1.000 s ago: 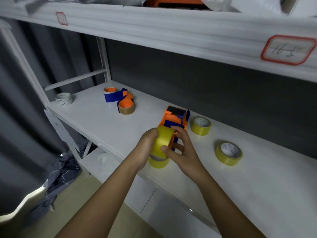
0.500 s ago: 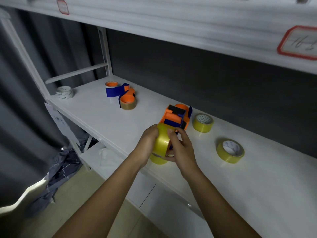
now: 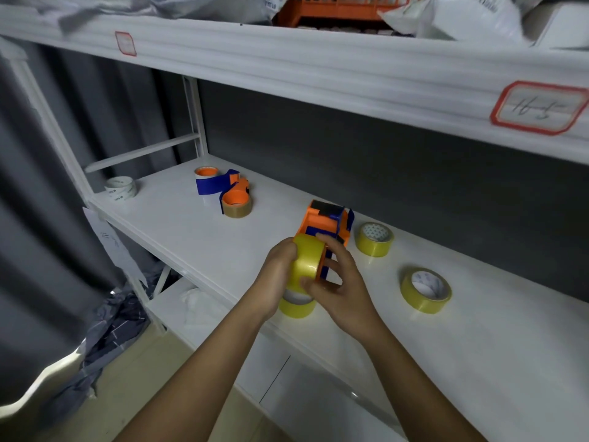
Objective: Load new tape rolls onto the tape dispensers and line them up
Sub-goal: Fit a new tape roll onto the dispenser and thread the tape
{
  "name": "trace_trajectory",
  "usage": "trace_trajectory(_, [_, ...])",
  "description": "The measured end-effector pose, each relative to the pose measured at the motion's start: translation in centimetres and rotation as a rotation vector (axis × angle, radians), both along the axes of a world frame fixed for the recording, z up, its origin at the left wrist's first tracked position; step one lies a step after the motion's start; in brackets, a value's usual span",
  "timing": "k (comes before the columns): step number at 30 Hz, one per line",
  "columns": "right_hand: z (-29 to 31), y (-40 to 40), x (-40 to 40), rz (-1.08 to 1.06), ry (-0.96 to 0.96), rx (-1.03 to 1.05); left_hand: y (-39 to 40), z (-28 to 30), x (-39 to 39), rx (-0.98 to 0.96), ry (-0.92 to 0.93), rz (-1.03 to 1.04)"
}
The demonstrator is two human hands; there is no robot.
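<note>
The right hand (image 3: 342, 283) opens its fingers off the glossy yellow tape roll (image 3: 307, 261), thumb now under its near edge; the left hand (image 3: 279, 272) cups further round the roll's left side.

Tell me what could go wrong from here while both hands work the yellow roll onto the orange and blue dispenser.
1. The left hand and right hand hold the yellow tape roll and the orange and blue plastic tape dispenser above the white shelf's front edge; a slip could drop either to the floor.
2. Another yellow roll lies under the hands near that edge and could get knocked off.
3. The roll hides the hub, so it may seat crooked.
</note>
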State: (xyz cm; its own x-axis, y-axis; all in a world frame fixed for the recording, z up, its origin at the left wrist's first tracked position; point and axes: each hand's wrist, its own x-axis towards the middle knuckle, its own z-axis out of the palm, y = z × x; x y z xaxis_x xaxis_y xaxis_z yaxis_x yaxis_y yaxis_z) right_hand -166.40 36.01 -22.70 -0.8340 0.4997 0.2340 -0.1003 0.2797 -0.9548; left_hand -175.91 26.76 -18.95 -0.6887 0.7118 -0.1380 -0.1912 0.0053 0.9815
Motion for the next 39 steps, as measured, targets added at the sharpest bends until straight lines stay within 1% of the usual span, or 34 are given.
trace_trajectory(2, [0.0, -0.1, -0.2, -0.039, 0.002, 0.004, 0.3, 0.2, -0.2, 0.0, 0.007, -0.007])
trace_trajectory(5, [0.5, -0.1, -0.5, -0.101, -0.046, -0.027, 0.2, 0.3, -0.3, -0.007, 0.051, -0.008])
trace_trajectory(8, [0.8, 0.1, -1.0, -0.154, -0.092, -0.095, 0.7, 0.7, -0.2, 0.011, 0.009, -0.012])
trace_trajectory(10, [0.8, 0.0, -1.4, -0.173, -0.119, -0.165, 1.6, 1.0, -0.4, -0.058, -0.051, 0.027])
trace_trajectory(12, [0.9, 0.1, -1.7, -0.186, -0.157, -0.213, 2.5, 0.9, -0.7, -0.161, -0.069, 0.089])
trace_trajectory(16, [1.0, 0.6, -2.4, -0.189, -0.248, -0.295, 3.4, 0.4, -1.3, -0.276, 0.02, 0.084])
trace_trajectory(17, [1.1, 0.6, -2.5, -0.175, -0.274, -0.311, 3.2, 0.5, -1.2, -0.274, 0.032, 0.097])
trace_trajectory(20, [1.2, 0.9, -2.4, -0.078, -0.295, -0.337, 2.0, 0.2, -0.8, -0.151, 0.05, 0.099])
trace_trajectory(22, [1.3, 1.1, -1.8, 0.021, -0.212, -0.299, 0.8, 0.5, -0.4, -0.018, 0.014, 0.04])
trace_trajectory(24, [1.3, 1.2, -1.4, 0.088, -0.1, -0.181, 0.3, 1.2, -0.4, 0.1, -0.057, -0.037])
trace_trajectory(27, [1.1, 1.5, -1.2, 0.045, -0.003, 0.027, 0.5, 2.4, -0.3, 0.135, -0.082, -0.06])
trace_trajectory(29, [1.1, 1.4, -1.2, -0.008, 0.022, 0.084, 0.7, 2.9, -0.1, 0.134, -0.071, -0.045])
trace_trajectory(31, [1.3, 1.3, -1.2, -0.047, 0.026, 0.069, 0.6, 3.2, 0.1, 0.129, -0.035, -0.046])
trace_trajectory(33, [1.6, 1.3, -1.3, -0.087, -0.03, 0.054, 0.6, 3.1, 0.3, 0.154, -0.01, -0.051])
trace_trajectory(35, [1.8, 1.4, -1.5, -0.099, -0.083, 0.043, 0.5, 3.0, 0.4, 0.163, -0.011, -0.044])
trace_trajectory(39, [2.2, 1.3, -2.2, -0.149, -0.114, -0.018, 0.4, 3.4, 0.4, 0.139, -0.026, -0.045])
